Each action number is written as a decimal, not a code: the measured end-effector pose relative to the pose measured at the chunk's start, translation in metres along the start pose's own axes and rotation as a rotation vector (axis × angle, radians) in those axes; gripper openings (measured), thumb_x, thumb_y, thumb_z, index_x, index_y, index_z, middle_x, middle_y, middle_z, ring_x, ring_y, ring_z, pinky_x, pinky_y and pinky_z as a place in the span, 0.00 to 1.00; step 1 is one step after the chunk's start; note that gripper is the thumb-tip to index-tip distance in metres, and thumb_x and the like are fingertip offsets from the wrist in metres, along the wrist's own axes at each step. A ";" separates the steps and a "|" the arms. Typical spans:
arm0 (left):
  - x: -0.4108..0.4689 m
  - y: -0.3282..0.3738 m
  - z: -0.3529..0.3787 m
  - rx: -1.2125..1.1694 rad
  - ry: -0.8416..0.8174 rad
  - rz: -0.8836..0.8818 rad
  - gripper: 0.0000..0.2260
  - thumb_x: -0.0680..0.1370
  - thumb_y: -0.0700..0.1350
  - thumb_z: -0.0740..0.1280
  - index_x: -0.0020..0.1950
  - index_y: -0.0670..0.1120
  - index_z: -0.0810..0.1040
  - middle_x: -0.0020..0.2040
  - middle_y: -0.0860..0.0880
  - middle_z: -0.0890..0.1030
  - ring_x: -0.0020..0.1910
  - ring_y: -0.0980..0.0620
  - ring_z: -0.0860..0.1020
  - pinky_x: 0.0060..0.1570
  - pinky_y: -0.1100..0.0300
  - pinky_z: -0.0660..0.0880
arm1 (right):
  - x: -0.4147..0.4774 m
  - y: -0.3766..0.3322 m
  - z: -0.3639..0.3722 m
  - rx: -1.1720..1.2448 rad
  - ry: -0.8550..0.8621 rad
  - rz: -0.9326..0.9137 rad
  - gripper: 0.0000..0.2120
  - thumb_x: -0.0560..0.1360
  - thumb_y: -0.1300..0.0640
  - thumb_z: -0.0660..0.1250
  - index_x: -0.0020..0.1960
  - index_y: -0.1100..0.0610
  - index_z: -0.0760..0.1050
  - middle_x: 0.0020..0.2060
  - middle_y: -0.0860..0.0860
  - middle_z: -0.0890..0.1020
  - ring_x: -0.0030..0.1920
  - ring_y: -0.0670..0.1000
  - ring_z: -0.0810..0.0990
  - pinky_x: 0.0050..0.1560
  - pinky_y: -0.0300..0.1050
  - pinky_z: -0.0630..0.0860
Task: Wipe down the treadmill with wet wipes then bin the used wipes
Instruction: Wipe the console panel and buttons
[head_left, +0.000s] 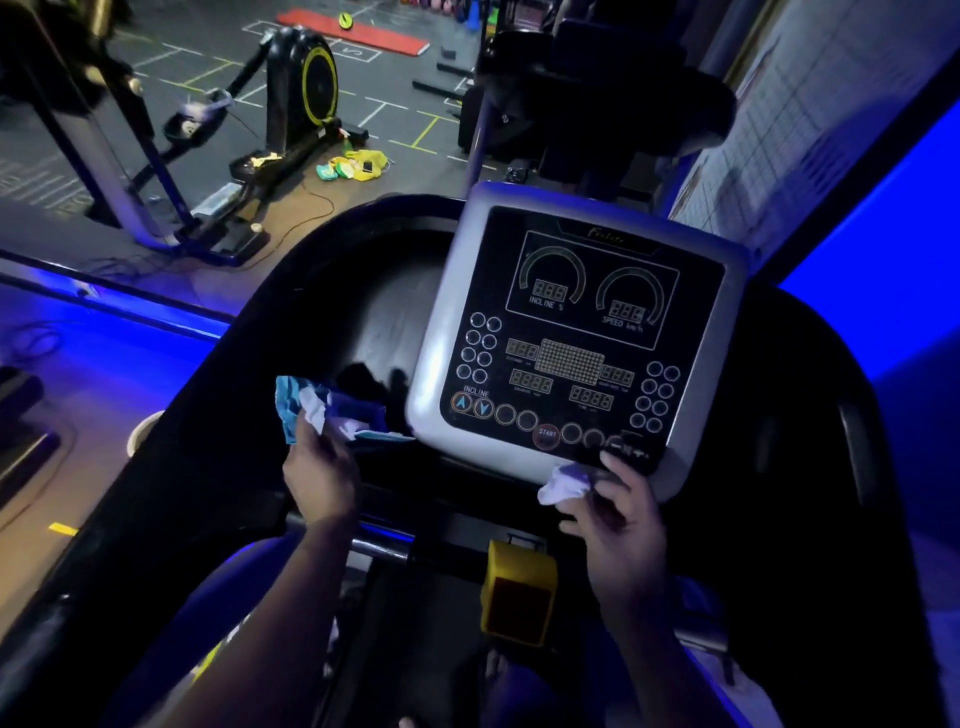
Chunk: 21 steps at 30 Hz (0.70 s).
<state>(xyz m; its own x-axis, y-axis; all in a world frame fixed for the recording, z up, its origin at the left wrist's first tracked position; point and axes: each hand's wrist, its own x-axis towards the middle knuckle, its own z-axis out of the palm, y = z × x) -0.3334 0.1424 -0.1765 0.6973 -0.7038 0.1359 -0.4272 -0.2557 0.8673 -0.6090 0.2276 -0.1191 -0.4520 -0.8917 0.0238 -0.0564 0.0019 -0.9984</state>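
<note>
The treadmill console (571, 338) fills the centre, a black panel in a silver frame, with dark curved handrails (218, 415) on both sides. My right hand (618, 514) grips a crumpled white wet wipe (563, 480) against the console's lower front edge, just below the buttons. My left hand (319, 467) holds a blue wet wipes pack (332, 410) to the left of the console, with a white wipe (314, 410) sticking out of its top.
A yellow safety key block (517, 592) sits below the console. On the gym floor beyond stand an exercise bike (291, 114), a machine frame (130, 171) and a yellow bag (358, 163). A tiled wall (810, 119) and blue-lit surface run along the right.
</note>
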 end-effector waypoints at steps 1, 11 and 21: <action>-0.001 0.002 -0.001 0.005 -0.003 0.015 0.15 0.83 0.41 0.63 0.69 0.39 0.77 0.50 0.28 0.82 0.49 0.26 0.80 0.51 0.39 0.75 | -0.003 -0.002 -0.004 0.016 -0.035 0.007 0.23 0.75 0.72 0.71 0.64 0.52 0.77 0.49 0.53 0.86 0.45 0.56 0.86 0.42 0.53 0.84; -0.040 0.058 -0.068 -0.146 0.197 0.171 0.16 0.81 0.42 0.60 0.64 0.37 0.80 0.45 0.41 0.84 0.42 0.52 0.80 0.47 0.58 0.71 | -0.025 -0.017 -0.012 0.084 -0.262 0.114 0.19 0.69 0.77 0.72 0.49 0.55 0.85 0.44 0.49 0.88 0.46 0.46 0.85 0.50 0.37 0.79; -0.120 0.029 -0.210 -0.200 0.390 0.056 0.09 0.80 0.41 0.61 0.51 0.40 0.80 0.34 0.61 0.74 0.34 0.67 0.69 0.38 0.70 0.66 | -0.104 0.008 0.036 0.095 -0.584 0.341 0.05 0.77 0.67 0.71 0.50 0.59 0.81 0.43 0.53 0.87 0.43 0.48 0.85 0.44 0.45 0.81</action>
<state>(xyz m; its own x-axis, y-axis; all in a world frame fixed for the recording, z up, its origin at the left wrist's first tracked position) -0.3081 0.3586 -0.0667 0.8579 -0.4001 0.3224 -0.3770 -0.0637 0.9240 -0.5304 0.3036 -0.1314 0.1252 -0.9464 -0.2978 0.0942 0.3101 -0.9460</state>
